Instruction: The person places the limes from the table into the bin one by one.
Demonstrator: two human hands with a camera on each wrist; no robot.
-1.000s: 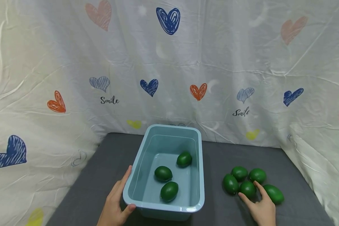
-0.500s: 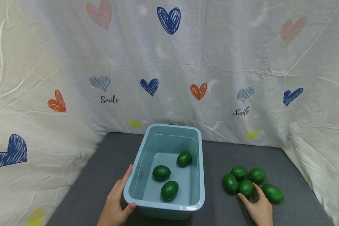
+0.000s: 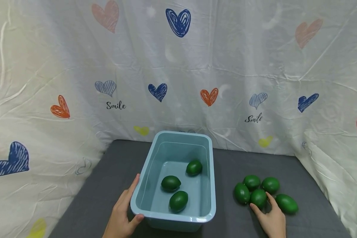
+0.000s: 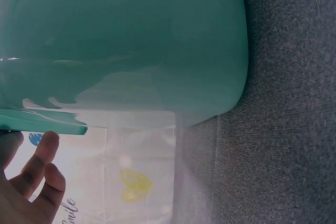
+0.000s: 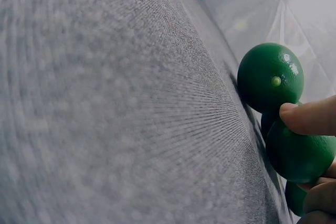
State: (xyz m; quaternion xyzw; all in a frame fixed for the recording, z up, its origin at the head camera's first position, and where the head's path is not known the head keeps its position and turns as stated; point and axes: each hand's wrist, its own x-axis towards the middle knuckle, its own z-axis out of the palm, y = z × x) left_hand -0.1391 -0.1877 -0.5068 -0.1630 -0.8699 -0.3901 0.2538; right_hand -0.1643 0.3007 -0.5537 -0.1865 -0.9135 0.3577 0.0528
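My left hand point(image 3: 122, 211) touches the near left corner of a light blue plastic tub point(image 3: 212, 185), thumb at the front rim and fingers along the left side. Its fingers point(image 4: 39, 166) are spread beside the rim in the left wrist view. Three green limes lie inside the tub: one farther back point(image 3: 194, 167), one at the middle left point(image 3: 171, 183) and one nearer me point(image 3: 178, 201). To the right, my right hand point(image 3: 272, 218) pinches a lime point(image 3: 258, 198) between thumb and fingers, low over the cloth. In the right wrist view, the thumb lies across this lime point(image 5: 299, 153).
Around the pinched lime sit several others: one at left point(image 3: 242, 193), two behind point(image 3: 252, 182), and one at right point(image 3: 287, 203). Dark grey cloth point(image 3: 232, 165) covers the table. A white curtain point(image 3: 184, 66) with printed hearts hangs behind and at both sides.
My right hand has drawn slightly left and its fingers have closed in on the lime, which shifted a little left. The middle-left lime in the tub rolled slightly left. My left hand stays put.
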